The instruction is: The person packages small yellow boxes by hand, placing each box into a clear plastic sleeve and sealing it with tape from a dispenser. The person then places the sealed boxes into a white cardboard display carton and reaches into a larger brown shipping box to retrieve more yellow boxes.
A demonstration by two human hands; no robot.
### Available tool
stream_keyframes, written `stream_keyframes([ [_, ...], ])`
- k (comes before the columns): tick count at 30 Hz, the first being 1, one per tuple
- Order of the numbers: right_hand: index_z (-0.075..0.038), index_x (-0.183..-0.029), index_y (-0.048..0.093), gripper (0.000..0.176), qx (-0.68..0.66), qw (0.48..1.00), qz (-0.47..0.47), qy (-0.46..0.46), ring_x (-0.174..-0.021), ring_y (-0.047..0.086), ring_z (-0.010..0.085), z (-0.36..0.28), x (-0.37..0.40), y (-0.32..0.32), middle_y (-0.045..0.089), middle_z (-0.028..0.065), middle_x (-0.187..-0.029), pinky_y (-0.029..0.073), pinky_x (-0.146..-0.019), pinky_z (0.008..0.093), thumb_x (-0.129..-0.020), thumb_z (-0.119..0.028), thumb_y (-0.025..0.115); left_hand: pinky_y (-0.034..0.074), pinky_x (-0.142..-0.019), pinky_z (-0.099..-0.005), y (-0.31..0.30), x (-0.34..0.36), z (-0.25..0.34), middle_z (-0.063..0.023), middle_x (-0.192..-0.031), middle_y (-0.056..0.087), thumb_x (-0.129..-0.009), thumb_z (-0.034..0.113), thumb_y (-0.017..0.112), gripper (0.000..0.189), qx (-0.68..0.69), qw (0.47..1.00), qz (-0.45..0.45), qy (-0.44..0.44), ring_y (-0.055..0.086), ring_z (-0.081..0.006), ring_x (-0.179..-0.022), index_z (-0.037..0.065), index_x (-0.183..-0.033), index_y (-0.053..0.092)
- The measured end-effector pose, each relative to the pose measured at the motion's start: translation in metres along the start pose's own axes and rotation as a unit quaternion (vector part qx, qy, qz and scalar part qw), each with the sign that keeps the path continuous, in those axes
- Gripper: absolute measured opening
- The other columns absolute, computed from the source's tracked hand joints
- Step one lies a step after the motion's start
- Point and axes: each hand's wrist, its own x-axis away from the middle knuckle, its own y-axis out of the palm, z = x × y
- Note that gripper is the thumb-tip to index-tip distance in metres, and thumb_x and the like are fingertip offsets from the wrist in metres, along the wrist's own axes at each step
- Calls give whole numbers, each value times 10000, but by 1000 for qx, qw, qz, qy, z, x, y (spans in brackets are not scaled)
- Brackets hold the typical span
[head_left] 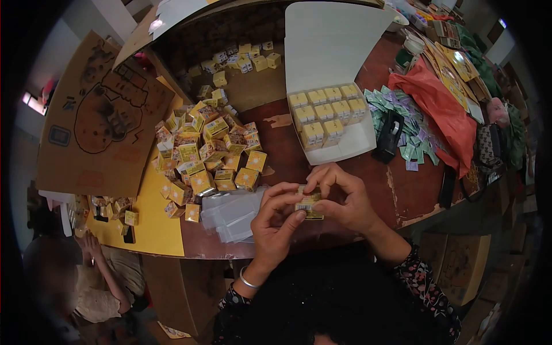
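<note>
A small yellow box (311, 208) with a barcode on its side is held between my two hands, above the table's front edge. My left hand (277, 221) is closed on its left side, thumb and fingers pinching it. From the right, my right hand (347, 198) grips it too, its fingertips at the top and thumb at the side. Beyond my hands stands an open white carton (342, 150) with several rows of small yellow boxes (323, 109) in it. Left of my hands is a heap of printed yellow boxes (215, 138), and clear plastic sheets (233, 213) lie beside my left hand.
A large cardboard box (253, 95) lies on its side at the back, with small boxes inside. Right of the carton are a black tape dispenser (389, 137), green and purple packets (409, 150) and a red plastic bag (440, 106). Another person's hands (89, 246) are at the left.
</note>
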Motion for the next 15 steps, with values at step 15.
stream_keyframes([
  [15,15,-935,688,88,-40,995,8,94,-972,688,154,-17,-6,-2,713,113,-1019,552,-875,293,-896,-14,762,499,-1060,-332,2,2,5,-124,-1410,495,-946,11,713,441,-65,997,-25,17,557,-217,-1282,-9,-1371,598],
])
